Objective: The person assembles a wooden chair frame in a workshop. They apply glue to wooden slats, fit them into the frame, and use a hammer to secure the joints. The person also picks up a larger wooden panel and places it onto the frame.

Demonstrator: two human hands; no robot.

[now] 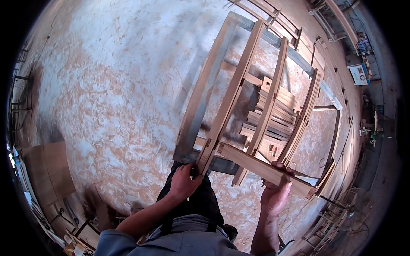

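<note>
My left hand point(183, 182) is closed at the near end of a long wooden rail point(232, 91), which has a dark mortise slot near that end. My right hand point(276, 194) grips a shorter wooden bar point(260, 165) near its right end. This bar lies crosswise over the near part of the frame, its left end close to the long rail; whether the two touch, I cannot tell. A second long rail point(269, 96) and a set of rails side by side point(304, 115) stretch away to the right, resting across a grey rectangular frame point(203, 85).
Beneath the rails lies a stack of short slotted wood pieces point(277, 111). At the left stands a brown panel point(48, 170). More wooden rails point(277, 17) lie beyond the frame, and metal racks point(337, 217) stand at the lower right.
</note>
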